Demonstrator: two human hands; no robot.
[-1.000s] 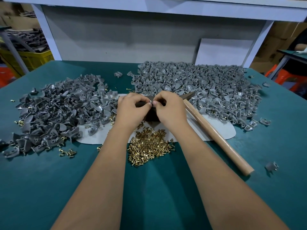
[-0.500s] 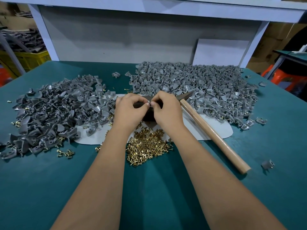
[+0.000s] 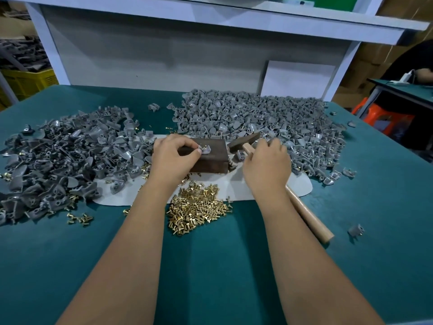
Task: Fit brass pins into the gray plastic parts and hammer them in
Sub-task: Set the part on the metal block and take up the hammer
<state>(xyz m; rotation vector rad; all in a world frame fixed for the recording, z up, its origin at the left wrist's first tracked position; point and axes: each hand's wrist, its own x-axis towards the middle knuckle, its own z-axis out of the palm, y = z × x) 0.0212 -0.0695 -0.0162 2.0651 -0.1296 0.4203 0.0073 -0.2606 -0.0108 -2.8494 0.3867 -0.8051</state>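
Two hands at work — left hand (image 3: 174,156) pinches a gray part (image 3: 205,150) on the dark block (image 3: 210,158); right hand (image 3: 267,163) curls over the hammer (image 3: 307,212) handle.

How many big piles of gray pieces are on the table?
2. One gray pile lies left of the left hand; the other gray pile lies behind the right hand. Strays lie scattered around.

Teal-topped workbench (image 3: 210,266), white shelf frame (image 3: 210,22), yellow crate (image 3: 28,80), orange stool (image 3: 384,118).
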